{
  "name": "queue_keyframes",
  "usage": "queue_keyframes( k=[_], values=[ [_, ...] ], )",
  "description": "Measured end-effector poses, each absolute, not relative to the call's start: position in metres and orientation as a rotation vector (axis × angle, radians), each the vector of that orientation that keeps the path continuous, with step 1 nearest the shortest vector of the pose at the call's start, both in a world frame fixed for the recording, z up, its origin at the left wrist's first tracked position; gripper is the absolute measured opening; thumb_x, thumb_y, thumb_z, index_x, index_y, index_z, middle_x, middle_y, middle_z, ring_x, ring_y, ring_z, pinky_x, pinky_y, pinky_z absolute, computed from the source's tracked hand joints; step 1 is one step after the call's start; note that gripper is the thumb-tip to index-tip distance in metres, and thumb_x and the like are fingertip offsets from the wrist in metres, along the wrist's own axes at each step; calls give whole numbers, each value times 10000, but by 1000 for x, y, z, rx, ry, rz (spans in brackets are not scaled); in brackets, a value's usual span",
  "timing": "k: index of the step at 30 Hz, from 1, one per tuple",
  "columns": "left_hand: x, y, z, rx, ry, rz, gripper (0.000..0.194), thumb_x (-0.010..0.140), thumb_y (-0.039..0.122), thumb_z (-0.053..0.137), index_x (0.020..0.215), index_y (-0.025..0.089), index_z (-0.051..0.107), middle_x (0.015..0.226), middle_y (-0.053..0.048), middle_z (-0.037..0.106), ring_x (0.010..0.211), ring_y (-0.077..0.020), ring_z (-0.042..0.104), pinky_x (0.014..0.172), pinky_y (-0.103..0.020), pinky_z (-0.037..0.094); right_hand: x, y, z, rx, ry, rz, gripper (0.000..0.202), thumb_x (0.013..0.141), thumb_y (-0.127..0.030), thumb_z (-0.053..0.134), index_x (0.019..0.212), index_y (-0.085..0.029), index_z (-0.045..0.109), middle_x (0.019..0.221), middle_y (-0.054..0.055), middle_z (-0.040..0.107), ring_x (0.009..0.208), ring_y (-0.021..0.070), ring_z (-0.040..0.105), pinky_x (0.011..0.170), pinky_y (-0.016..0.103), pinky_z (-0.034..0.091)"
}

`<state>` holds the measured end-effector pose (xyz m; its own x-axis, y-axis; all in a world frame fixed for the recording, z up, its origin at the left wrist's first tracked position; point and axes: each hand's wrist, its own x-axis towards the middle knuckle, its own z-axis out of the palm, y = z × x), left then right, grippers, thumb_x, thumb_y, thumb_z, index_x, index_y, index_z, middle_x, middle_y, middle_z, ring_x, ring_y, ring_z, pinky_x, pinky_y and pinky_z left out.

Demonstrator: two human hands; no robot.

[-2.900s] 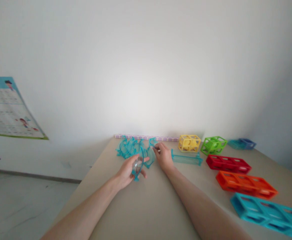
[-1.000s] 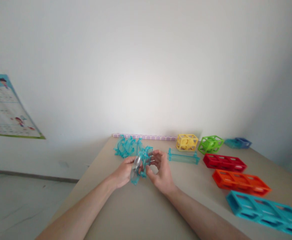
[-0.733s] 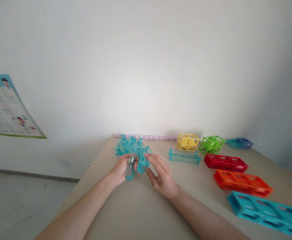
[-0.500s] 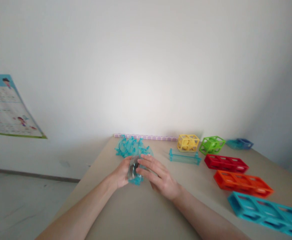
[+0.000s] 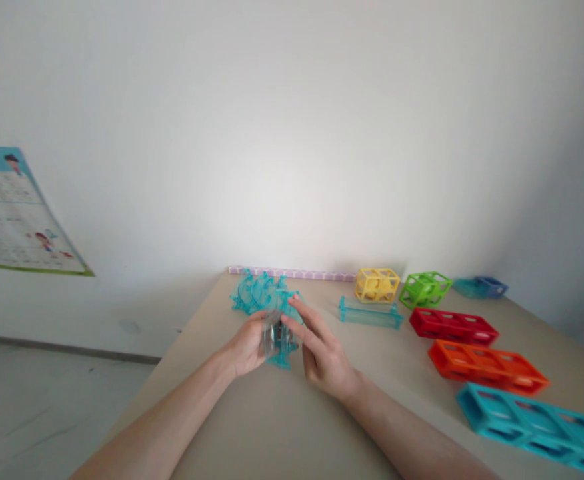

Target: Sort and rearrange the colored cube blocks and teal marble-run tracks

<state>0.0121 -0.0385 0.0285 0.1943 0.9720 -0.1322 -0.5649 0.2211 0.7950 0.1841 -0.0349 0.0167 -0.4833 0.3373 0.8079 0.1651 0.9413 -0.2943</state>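
Both my hands are together over the middle of the table, at a clear plastic piece with teal ends [image 5: 273, 341]. My left hand [image 5: 248, 343] is closed around its left side, and some of those fingers are hidden behind it. From the right, my right hand [image 5: 325, 350] grips the same piece, with two fingertips pressed on its upper part; the thumb is hard to see. Something dark shows inside the clear part, too small to name. Just behind lies a heap of translucent teal plastic parts [image 5: 259, 291].
Right of the heap sits a clear and teal frame [image 5: 371, 316]. Farther right are yellow [image 5: 376, 285] and green [image 5: 425, 289] openwork blocks, a blue piece [image 5: 491, 287], and long red [image 5: 453, 327], orange [image 5: 487, 367] and turquoise [image 5: 537, 423] blocks. A purple patterned strip [image 5: 317, 275] runs along the wall.
The held piece has turned and shifted slightly right, showing more of its lower teal end. My right hand's fingers have spread and moved toward its upper right edge.
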Motion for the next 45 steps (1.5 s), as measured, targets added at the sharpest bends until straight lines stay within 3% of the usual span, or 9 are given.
queue_keyframes(
  k=[2,5,9,12,18,25,33,39,45],
  values=[
    [13,-38,29,691,768,1257,143,676,172,760,791,113,700,695,-56,706,602,-153,651,610,-266,531,181,-35,13,-529,-1923,276,502,923,-107,402,1397,-269,428,1445,127,399,1339,263,404,1060,474,407],
    [14,-39,31,759,770,1323,183,628,208,811,723,107,692,670,-42,690,594,-124,624,604,-227,503,177,-34,9,-736,-1771,526,451,960,-281,428,1408,-239,400,1179,115,573,996,212,603,844,374,523],
    [15,-41,33,943,820,1307,247,600,273,839,672,99,678,597,-19,639,543,-90,557,542,-186,432,178,-33,4,-724,-1836,810,504,952,-408,442,1399,-176,419,861,42,613,724,162,576,683,304,498],
    [15,-40,29,1007,864,1320,269,631,319,823,689,121,650,589,-3,619,524,-92,540,532,-198,418,178,-32,5,-704,-1865,833,437,923,-422,496,1271,-164,557,816,32,592,734,162,557,708,306,485],
    [11,-42,25,1108,866,1413,433,805,422,676,1193,263,569,856,-12,673,733,-155,637,679,-260,486,176,-33,7,-768,-1793,888,507,858,-374,596,1305,-142,538,784,14,543,687,139,513,618,265,483],
    [9,-44,30,1141,834,1367,390,804,359,695,1158,231,597,810,-3,635,755,-147,620,724,-260,492,176,-36,6,-681,-1736,964,524,842,-360,623,1313,-150,530,814,14,523,708,134,512,615,261,485],
    [10,-45,32,1003,751,1319,352,753,332,746,1044,175,626,854,-30,695,685,-134,646,649,-232,510,176,-34,2,-686,-1806,834,506,858,-380,612,1312,-171,539,757,0,535,620,120,471,577,257,438],
    [7,-38,32,818,671,1408,184,761,250,746,806,162,592,712,4,677,630,-120,654,610,-212,530,179,-34,8,-694,-1868,672,497,853,-347,612,1320,-201,530,879,32,594,782,164,525,732,314,453],
    [-5,-32,38,549,516,1499,112,844,171,622,950,134,621,865,-77,730,770,-191,711,718,-314,592,184,-26,3,-690,-1669,974,525,787,-369,697,1273,-218,567,1016,61,615,881,188,560,813,345,475]
  ],
)
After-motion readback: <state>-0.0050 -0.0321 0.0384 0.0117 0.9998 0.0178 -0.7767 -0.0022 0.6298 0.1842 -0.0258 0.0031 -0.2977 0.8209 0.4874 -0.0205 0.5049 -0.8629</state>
